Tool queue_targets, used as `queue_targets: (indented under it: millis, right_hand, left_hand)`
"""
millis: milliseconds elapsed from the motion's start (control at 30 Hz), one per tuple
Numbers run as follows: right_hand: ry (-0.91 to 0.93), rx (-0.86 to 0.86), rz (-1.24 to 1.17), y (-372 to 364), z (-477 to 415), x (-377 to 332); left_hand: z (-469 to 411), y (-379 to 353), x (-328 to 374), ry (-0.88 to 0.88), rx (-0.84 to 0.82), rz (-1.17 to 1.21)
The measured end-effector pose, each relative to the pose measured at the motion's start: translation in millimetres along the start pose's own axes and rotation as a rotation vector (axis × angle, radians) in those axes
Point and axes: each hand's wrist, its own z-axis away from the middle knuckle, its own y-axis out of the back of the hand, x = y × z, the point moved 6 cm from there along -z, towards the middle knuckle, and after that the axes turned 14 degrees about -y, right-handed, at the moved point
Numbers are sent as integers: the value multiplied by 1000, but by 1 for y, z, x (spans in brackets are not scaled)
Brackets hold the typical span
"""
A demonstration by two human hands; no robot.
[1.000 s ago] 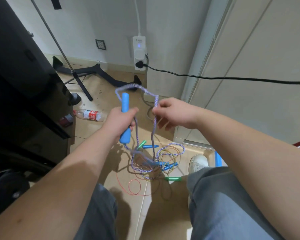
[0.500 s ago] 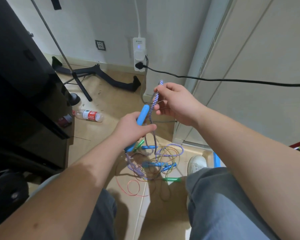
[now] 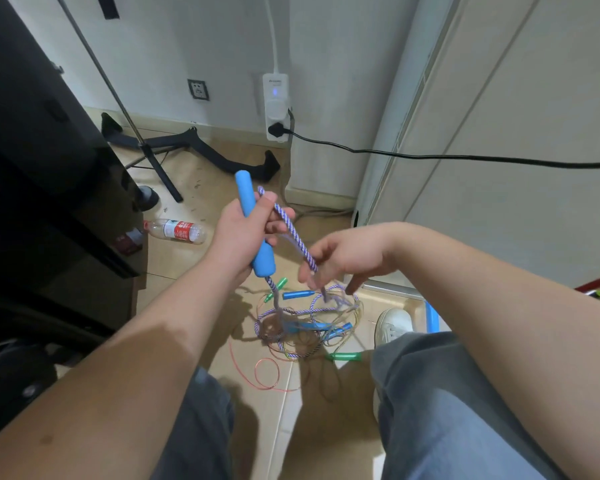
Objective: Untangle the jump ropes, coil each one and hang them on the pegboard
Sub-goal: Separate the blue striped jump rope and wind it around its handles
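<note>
My left hand (image 3: 238, 233) grips a blue jump-rope handle (image 3: 253, 223), held nearly upright, together with a fold of its purple-and-white braided rope (image 3: 293, 233). That rope runs down and to the right into my right hand (image 3: 347, 258), whose fingers close loosely around it. Below the hands, the rope drops into a tangled pile of jump ropes (image 3: 305, 323) on the floor, with thin orange, yellow and brown cords and small blue and green handles. One green handle (image 3: 343, 356) lies by my right knee. No pegboard is in view.
A plastic bottle (image 3: 177, 231) lies on the tiled floor at the left beside dark furniture (image 3: 42, 174). A black stand (image 3: 160, 168) has its legs spread near the wall. A black cable (image 3: 430, 155) crosses at the right. My white shoe (image 3: 392, 323) rests beside the pile.
My right hand has dropped from above the handle to lower right, sliding down the braided rope. My left hand has lifted and turned the blue handle upright, with a rope fold now against it.
</note>
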Motion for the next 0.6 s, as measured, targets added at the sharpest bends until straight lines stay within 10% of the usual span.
queue_targets:
  millis: [100,400,600]
  right_hand:
    - [-112,204,269,10,-3,8]
    - [478,263,-794,46,32,-41]
    - [308,133,-596,37,14,-25]
  left_hand:
    - [-6,10,2,4,74,48]
    - [21,-16,-26,167,-466,-332]
    - [12,-14,-11,80,-240,-209]
